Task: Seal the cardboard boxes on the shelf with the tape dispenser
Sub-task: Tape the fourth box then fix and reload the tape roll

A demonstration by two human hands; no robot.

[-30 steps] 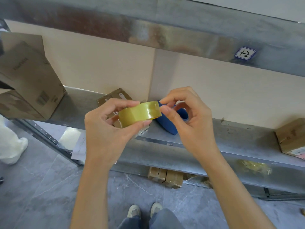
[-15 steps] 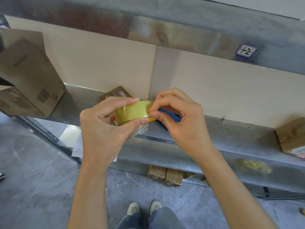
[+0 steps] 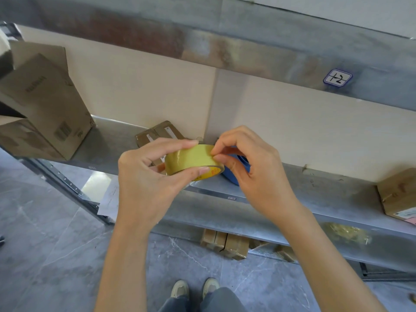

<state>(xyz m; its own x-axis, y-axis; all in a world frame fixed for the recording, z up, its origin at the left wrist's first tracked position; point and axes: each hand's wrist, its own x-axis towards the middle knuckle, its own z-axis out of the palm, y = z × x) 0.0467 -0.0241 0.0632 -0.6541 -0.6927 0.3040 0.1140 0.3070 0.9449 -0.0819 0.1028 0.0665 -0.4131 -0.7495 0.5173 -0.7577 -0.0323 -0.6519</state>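
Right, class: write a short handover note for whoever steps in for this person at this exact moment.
Left hand: grips the tape roll in front of the shelf.
Right hand: fingers pinch at the roll's outer face, apparently hunting the tape end.
Blue tape dispenser: lies on the shelf behind the right hand.
Done: no sealing visible.
Left: free the end, probably load the dispenser, tape the open box at far left.

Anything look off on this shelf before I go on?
The large cardboard box at the left end of the shelf sits tilted, flap open. What looks like a crumpled wad of tape lies on the lower shelf, right.
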